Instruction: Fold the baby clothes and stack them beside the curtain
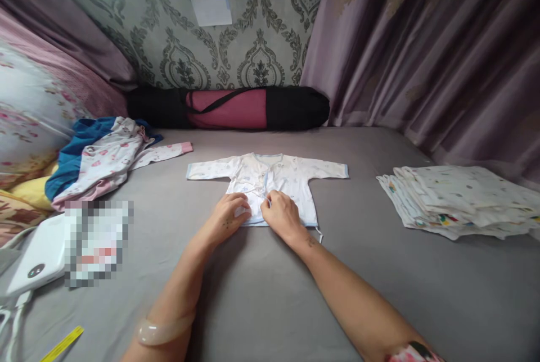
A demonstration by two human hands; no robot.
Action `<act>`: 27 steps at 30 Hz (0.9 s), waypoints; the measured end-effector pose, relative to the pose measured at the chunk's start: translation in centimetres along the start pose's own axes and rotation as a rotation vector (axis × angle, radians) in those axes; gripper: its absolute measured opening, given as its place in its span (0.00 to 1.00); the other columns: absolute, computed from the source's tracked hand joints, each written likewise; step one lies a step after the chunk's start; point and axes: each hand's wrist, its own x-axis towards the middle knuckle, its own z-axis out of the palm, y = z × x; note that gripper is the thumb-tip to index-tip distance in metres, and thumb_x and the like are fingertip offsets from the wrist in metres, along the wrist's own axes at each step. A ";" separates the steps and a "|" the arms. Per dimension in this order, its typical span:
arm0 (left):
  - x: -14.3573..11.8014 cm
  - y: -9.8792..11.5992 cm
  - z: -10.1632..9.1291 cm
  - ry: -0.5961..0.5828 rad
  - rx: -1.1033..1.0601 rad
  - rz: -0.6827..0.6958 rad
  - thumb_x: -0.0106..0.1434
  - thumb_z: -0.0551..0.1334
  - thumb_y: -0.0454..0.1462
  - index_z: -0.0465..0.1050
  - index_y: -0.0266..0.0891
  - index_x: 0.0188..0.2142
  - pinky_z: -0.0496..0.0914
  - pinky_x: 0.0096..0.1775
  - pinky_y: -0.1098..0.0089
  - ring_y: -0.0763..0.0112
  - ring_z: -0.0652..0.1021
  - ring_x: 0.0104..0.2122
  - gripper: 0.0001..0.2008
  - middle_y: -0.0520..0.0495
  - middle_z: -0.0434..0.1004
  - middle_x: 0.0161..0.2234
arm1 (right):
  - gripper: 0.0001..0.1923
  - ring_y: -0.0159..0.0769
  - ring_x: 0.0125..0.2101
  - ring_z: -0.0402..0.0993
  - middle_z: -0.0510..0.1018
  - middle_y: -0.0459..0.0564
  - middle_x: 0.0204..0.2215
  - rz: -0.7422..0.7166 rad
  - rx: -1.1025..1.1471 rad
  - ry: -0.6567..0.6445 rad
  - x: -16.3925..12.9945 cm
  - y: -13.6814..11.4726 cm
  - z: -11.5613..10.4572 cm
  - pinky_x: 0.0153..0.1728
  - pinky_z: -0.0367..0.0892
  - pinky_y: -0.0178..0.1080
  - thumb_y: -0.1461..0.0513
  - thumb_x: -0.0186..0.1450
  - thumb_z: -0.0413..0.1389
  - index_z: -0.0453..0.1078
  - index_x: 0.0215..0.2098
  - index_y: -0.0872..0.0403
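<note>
A white baby shirt [291, 173] with a small print and light-blue trim lies spread on the grey sheet, both sleeves stretched out sideways. My left hand [230, 215] is at its lower left side, fingers curled on the cloth near the hem. Beside it, my right hand [282, 213] pinches the front edge around the middle, close to the blue trim. The fingertips of both hands are partly hidden. A thin white tie hangs from the shirt's lower right corner.
Folded white printed cloths [459, 199] are stacked on the right. On the left are a heap of clothes [109, 154], a white power bank [40, 255] with cables and a blurred-out item. A black and red long bag [228, 108] lies along the wall. A yellow strip [63, 344] is near the front.
</note>
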 end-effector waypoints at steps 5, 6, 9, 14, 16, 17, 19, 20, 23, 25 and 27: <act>0.0 -0.2 0.3 0.012 0.005 0.002 0.61 0.60 0.41 0.74 0.42 0.33 0.67 0.51 0.61 0.60 0.75 0.47 0.06 0.43 0.76 0.46 | 0.15 0.37 0.39 0.77 0.81 0.49 0.35 -0.002 0.242 -0.044 0.5 0.8 -0.4 0.38 0.65 0.33 0.58 0.69 0.46 0.75 0.38 0.50; 0.0 -0.3 0.4 0.012 0.011 0.006 0.61 0.60 0.41 0.74 0.42 0.33 0.67 0.51 0.61 0.60 0.75 0.46 0.06 0.43 0.76 0.46 | 0.17 0.37 0.38 0.77 0.82 0.49 0.35 -0.024 0.247 -0.061 0.5 0.9 -0.6 0.37 0.65 0.33 0.57 0.70 0.45 0.75 0.38 0.50; -0.1 -0.4 0.5 0.014 0.031 0.025 0.62 0.58 0.40 0.73 0.42 0.34 0.67 0.51 0.60 0.60 0.74 0.47 0.07 0.43 0.75 0.46 | 0.20 0.38 0.41 0.76 0.81 0.51 0.38 -0.064 0.157 -0.005 0.5 1.1 -0.9 0.41 0.64 0.34 0.58 0.72 0.41 0.75 0.41 0.51; -0.2 -0.2 0.5 0.007 0.067 0.064 0.65 0.54 0.38 0.72 0.42 0.35 0.67 0.50 0.61 0.61 0.74 0.46 0.09 0.42 0.75 0.45 | 0.26 0.45 0.64 0.52 0.61 0.59 0.64 -0.220 -0.013 0.055 0.8 2.1 0.1 0.62 0.47 0.46 0.56 0.71 0.43 0.58 0.64 0.59; -0.2 -0.3 0.6 0.009 0.079 0.073 0.65 0.54 0.38 0.72 0.41 0.35 0.67 0.50 0.61 0.61 0.74 0.46 0.09 0.42 0.75 0.45 | 0.32 0.45 0.67 0.40 0.49 0.58 0.68 -0.252 -0.036 -0.033 0.7 2.3 0.9 0.65 0.37 0.50 0.53 0.71 0.40 0.50 0.68 0.62; -0.2 -0.3 0.6 0.012 0.082 0.077 0.65 0.54 0.37 0.72 0.41 0.35 0.67 0.50 0.61 0.61 0.74 0.46 0.09 0.42 0.75 0.45 | 0.33 0.45 0.68 0.37 0.45 0.57 0.69 -0.254 -0.043 -0.069 0.7 2.4 1.3 0.65 0.34 0.50 0.52 0.72 0.38 0.47 0.68 0.63; -0.2 -0.5 0.6 0.017 0.085 0.082 0.63 0.54 0.34 0.72 0.41 0.36 0.68 0.50 0.61 0.61 0.75 0.46 0.08 0.42 0.75 0.45 | 0.34 0.43 0.68 0.35 0.42 0.57 0.69 -0.250 -0.052 -0.113 0.6 2.4 1.8 0.65 0.31 0.50 0.50 0.72 0.36 0.46 0.69 0.63; -0.2 -0.5 0.6 0.021 0.084 0.083 0.62 0.54 0.33 0.72 0.41 0.36 0.68 0.50 0.61 0.61 0.75 0.46 0.09 0.42 0.76 0.45 | 0.34 0.43 0.68 0.34 0.41 0.57 0.69 -0.246 -0.057 -0.123 0.5 2.4 1.9 0.65 0.31 0.50 0.50 0.72 0.35 0.45 0.69 0.63; -0.2 -0.6 0.5 0.036 0.075 0.077 0.60 0.52 0.30 0.72 0.40 0.37 0.68 0.49 0.62 0.62 0.75 0.44 0.11 0.42 0.76 0.42 | 0.35 0.43 0.68 0.32 0.39 0.57 0.70 -0.233 -0.065 -0.166 0.5 2.2 1.3 0.65 0.31 0.52 0.50 0.71 0.35 0.44 0.69 0.62; -0.2 -0.7 0.5 0.045 0.068 0.077 0.60 0.52 0.31 0.72 0.41 0.38 0.68 0.49 0.62 0.62 0.75 0.43 0.11 0.42 0.76 0.42 | 0.35 0.46 0.68 0.32 0.39 0.58 0.70 -0.236 -0.063 -0.232 1.0 2.0 0.3 0.64 0.33 0.54 0.49 0.71 0.37 0.45 0.69 0.62; -0.2 -0.8 0.6 0.050 0.064 0.085 0.60 0.52 0.30 0.72 0.41 0.39 0.68 0.48 0.62 0.61 0.75 0.44 0.12 0.43 0.76 0.42 | 0.34 0.49 0.67 0.41 0.47 0.60 0.68 -0.250 -0.056 -0.292 1.8 1.7 -1.2 0.63 0.40 0.54 0.48 0.71 0.38 0.53 0.66 0.60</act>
